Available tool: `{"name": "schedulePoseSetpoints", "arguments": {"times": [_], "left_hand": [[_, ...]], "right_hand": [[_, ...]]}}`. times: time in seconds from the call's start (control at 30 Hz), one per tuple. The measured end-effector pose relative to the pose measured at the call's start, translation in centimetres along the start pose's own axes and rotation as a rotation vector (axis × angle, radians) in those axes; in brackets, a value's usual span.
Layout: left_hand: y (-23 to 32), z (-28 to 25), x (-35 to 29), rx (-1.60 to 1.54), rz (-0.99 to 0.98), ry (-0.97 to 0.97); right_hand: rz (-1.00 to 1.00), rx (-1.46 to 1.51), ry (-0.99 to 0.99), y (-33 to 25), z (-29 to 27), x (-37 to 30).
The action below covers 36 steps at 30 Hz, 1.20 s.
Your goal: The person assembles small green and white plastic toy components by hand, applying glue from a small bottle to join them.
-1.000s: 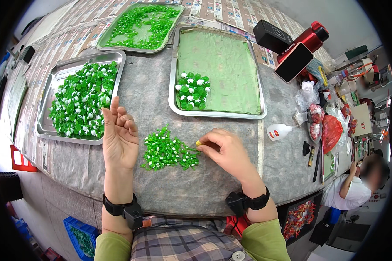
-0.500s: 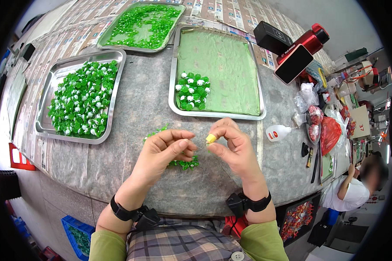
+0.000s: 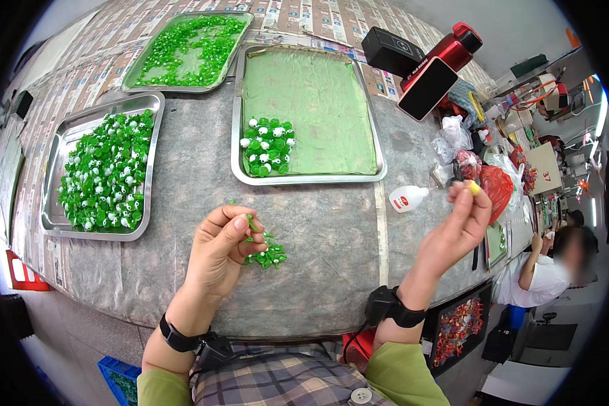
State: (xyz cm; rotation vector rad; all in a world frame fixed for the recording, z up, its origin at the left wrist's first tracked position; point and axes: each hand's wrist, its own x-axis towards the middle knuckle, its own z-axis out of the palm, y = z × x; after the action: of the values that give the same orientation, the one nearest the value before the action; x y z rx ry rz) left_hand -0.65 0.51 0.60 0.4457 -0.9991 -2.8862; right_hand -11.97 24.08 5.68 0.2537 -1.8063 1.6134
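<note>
My left hand (image 3: 216, 254) is closed over the grey table cover, pinching a small green plastic piece (image 3: 252, 222) between thumb and fingers. Just beyond its fingertips lies a loose pile of similar green pieces (image 3: 269, 254), partly hidden by the hand. My right hand (image 3: 453, 233) is raised at the right, beside the white squeeze bottle (image 3: 408, 198). Its fingers are drawn together, and a yellow cover (image 3: 474, 188) sits on one fingertip. Whatever they may hold is too small to make out.
A lined metal tray (image 3: 331, 115) carries a cluster of green-and-white beads (image 3: 267, 147). Left stands a tray (image 3: 152, 159) heaped with such beads; another tray (image 3: 130, 76) holds green pieces. A phone (image 3: 427, 88) leans near a red bottle (image 3: 453, 49). At far right is another person (image 3: 548, 271).
My right hand has moved away from my left, out to the right and up. My left hand now shows a green piece in its pinch. The whole view has shifted rightward.
</note>
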Motion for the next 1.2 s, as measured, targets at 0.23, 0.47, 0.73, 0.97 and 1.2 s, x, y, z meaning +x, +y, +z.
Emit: {"name": "schedulePoseSetpoints", "arguments": {"times": [0.23, 0.47, 0.73, 0.97, 1.2], "left_hand": [[-0.1, -0.2, 0.0, 0.043, 0.008, 0.028], [-0.1, -0.2, -0.1, 0.079, -0.023, 0.026], [-0.1, -0.4, -0.1, 0.029, -0.037, -0.017], [-0.1, -0.7, 0.0, -0.013, -0.064, -0.020], [-0.2, -0.6, 0.0, -0.025, -0.069, -0.023]], "right_hand": [[0.356, -0.240, -0.324, 7.8, -4.6, 0.1], [0.504, -0.083, -0.451, 5.8, -2.2, -0.7], [0.233, 0.156, -0.502, -3.3, 3.2, -2.4], [0.044, 0.233, -0.480, -4.2, 5.1, -4.2], [-0.202, 0.090, -0.638, -3.9, 5.0, -4.4]]}}
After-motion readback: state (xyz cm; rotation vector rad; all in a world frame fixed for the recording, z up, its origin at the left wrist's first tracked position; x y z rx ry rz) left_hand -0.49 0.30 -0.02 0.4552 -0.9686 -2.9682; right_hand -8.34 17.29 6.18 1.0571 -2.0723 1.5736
